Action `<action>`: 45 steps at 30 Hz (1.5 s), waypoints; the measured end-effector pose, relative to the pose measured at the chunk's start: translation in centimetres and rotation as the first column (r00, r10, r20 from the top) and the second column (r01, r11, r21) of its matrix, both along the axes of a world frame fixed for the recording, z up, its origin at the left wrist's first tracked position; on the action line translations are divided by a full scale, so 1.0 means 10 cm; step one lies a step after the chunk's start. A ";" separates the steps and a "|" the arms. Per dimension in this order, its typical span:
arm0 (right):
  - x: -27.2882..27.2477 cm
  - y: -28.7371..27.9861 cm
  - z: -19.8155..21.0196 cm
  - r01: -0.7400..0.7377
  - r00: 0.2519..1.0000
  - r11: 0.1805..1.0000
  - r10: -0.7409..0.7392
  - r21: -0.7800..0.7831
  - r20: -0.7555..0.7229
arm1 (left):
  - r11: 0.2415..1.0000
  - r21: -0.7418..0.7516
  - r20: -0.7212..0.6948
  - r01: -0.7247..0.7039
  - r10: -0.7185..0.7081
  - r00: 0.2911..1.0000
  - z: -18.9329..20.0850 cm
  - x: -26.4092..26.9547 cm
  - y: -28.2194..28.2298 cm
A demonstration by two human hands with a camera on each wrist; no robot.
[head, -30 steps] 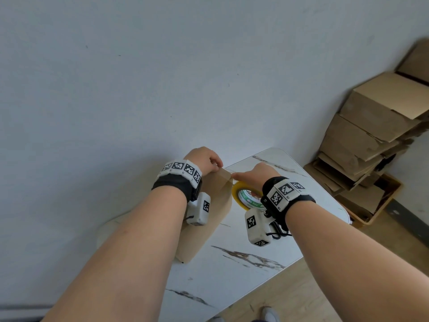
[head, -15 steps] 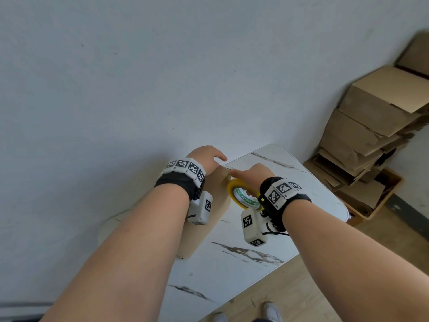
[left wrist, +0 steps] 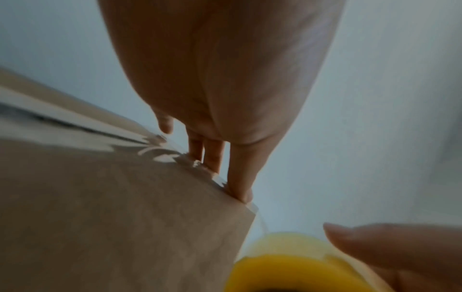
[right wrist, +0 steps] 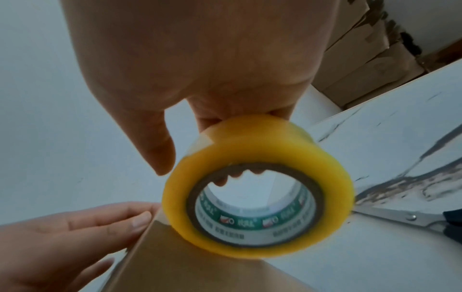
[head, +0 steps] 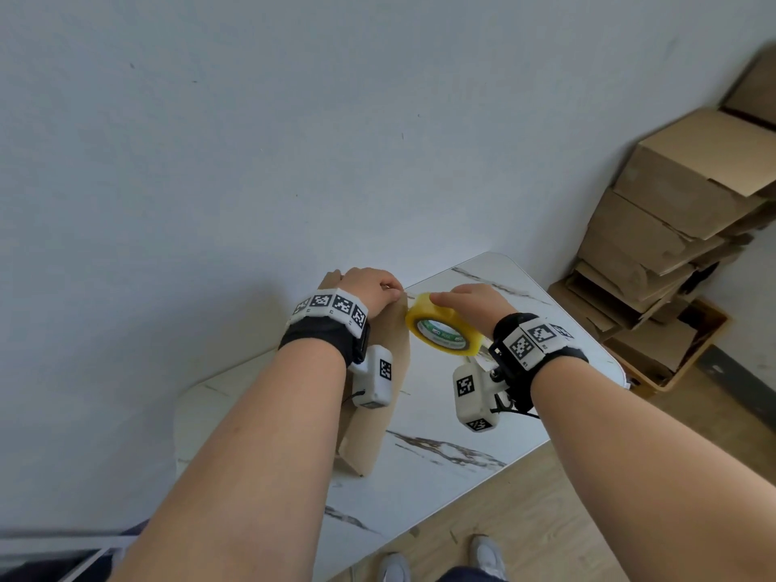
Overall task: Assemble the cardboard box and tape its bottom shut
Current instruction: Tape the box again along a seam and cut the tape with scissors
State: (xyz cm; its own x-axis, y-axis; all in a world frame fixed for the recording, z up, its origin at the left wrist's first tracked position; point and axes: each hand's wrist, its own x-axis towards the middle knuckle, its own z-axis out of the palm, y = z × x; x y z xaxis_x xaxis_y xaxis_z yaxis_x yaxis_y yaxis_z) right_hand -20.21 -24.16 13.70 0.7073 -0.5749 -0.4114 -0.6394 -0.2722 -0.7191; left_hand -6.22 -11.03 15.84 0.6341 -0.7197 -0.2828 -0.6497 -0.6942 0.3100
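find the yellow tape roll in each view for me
Head: tape roll just right of centre, under the right hand.
Left wrist: bottom edge, right of centre.
Right wrist: centre, slightly low.
Shared landmark: the cardboard box corner touching the roll.

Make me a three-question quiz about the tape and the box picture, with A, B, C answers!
1. Where are the scissors?
A. on the table
B. on the floor
C. in the left hand

2. What colour is the tape roll?
A. blue
B. yellow
C. red

3. What is the right hand doing?
A. resting flat on the table
B. waving
C. holding the tape roll

Answers: 1 A, they lie on the marble table in the right wrist view. 2 B, the roll looks yellow in every view. 3 C, fingers go through its core beside the cardboard box.
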 end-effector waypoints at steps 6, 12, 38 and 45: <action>0.10 0.08 -0.04 -0.034 0.999 0.989 0.034 -0.146 0.001 | 0.990 -0.094 -0.075 -0.100 0.093 0.993 -0.10 -0.03 0.06; 0.25 0.10 -0.03 -0.078 0.996 0.970 0.069 -0.231 -0.048 | 0.987 -0.094 -0.019 -0.130 0.129 0.991 -0.03 -0.09 0.12; -0.28 -0.32 -0.81 0.156 0.980 0.972 -0.175 -0.179 -0.099 | 0.903 -0.179 -0.102 -0.391 0.379 0.920 -0.17 -0.20 -0.04; -0.43 -0.33 -1.28 -0.083 0.883 0.982 -0.007 -0.171 -0.469 | 0.900 -0.208 -0.210 -0.383 0.342 0.916 -0.20 -0.12 -0.01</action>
